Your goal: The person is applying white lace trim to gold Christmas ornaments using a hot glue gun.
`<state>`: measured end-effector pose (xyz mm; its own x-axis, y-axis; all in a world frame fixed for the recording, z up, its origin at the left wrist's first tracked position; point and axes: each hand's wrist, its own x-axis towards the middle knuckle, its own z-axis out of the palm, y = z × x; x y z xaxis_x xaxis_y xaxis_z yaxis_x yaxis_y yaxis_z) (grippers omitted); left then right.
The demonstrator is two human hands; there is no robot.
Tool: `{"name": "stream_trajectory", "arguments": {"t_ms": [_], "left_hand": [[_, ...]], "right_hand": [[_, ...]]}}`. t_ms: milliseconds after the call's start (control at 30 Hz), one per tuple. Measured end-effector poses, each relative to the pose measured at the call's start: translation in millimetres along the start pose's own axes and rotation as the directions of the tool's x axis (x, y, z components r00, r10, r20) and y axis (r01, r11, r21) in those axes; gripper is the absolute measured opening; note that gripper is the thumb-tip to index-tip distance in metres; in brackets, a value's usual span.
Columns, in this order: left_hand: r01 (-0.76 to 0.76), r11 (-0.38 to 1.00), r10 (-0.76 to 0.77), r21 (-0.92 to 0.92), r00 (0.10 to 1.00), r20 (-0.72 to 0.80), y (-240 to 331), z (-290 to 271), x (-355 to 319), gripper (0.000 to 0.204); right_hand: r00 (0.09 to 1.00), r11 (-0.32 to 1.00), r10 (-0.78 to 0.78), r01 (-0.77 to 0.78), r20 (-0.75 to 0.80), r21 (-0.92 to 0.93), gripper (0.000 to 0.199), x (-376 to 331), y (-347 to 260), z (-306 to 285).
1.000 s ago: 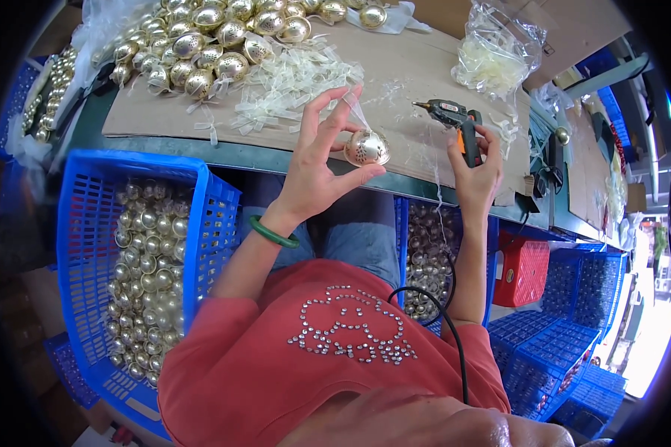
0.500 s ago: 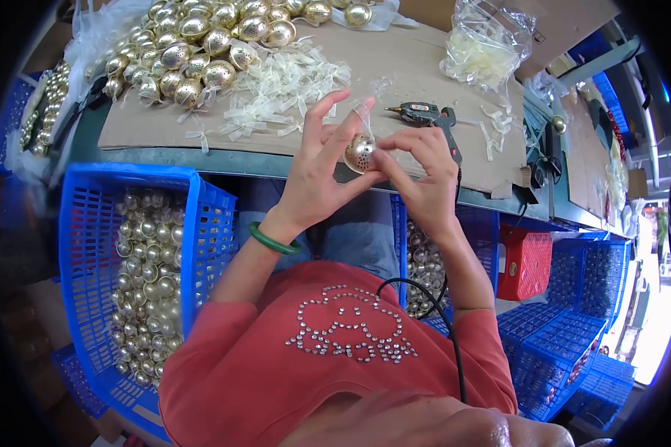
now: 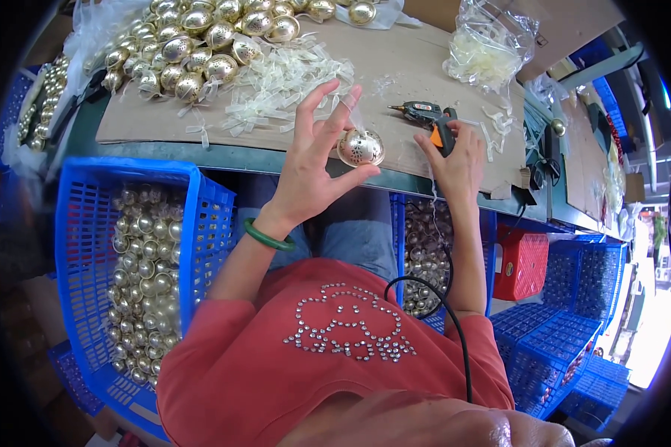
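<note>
Gold orn., perforated, roundish, is sitting in L hand, in view approx. over table's front edge. L thumb is bracing it from below; L fingers are arching above, w/ sheer ribbon running up to them. R hand is grasping glue gun by its handle, thumb one side, fingers other; firmness: can't tell. Nozzle is pointing left.

Step (judged): orn. is being steadied while gun is being handled, prob. for gluing. Next move would be calling for a still orn., nozzle kept off L fingertips, ribbon held out of its way.

Room: cardboard is giving the widest space, beyond nozzle, betw. bow pile & clear bag. Left is tighter: bow pile is lying just past L hand, orn. pile farther back-left. Nearer, work surface is ending at front edge; blue crate is standing below, left. Black cord is looping near R elbow, poss. snag.
</note>
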<state>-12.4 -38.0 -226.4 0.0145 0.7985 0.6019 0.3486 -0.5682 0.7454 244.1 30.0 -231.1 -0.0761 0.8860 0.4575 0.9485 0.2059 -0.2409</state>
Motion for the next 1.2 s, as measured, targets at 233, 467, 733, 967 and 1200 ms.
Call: {"name": "stream_trajectory", "arguments": {"t_ms": [233, 467, 733, 967, 1200], "left_hand": [[-0.008, 1.000, 0.008, -0.003, 1.000, 0.019, -0.2, -2.9, 0.4, 0.105], [0.034, 0.996, -0.035, -0.081, 0.999, -0.013, 0.4, -2.8, 2.4, 0.107], [0.057, 0.997, -0.058, -0.058, 0.998, -0.023, 8.7, -5.7, 4.7, 0.108], [0.043, 0.997, -0.045, -0.062, 0.998, -0.032, 6.3, -7.5, 3.7, 0.108], [0.053, 0.998, -0.055, -0.043, 0.998, -0.032, 8.1, -9.0, 4.2, 0.108]], "right_hand": [[0.998, 0.955, 0.054, -0.039, -0.043, 0.294, 0.053, -3.5, 3.6, 5.5], [0.995, 0.852, -0.029, 0.077, -0.100, 0.519, 0.062, -30.8, -31.3, -41.0], [0.993, 0.877, -0.076, 0.111, -0.093, 0.468, 0.062, -36.4, -40.5, -46.9], [0.994, 0.880, -0.070, 0.101, -0.083, 0.464, 0.059, -36.6, -43.7, -47.0], [0.998, 0.822, 0.017, 0.020, -0.060, 0.569, 0.055, -40.4, -48.2, -53.3]]}}
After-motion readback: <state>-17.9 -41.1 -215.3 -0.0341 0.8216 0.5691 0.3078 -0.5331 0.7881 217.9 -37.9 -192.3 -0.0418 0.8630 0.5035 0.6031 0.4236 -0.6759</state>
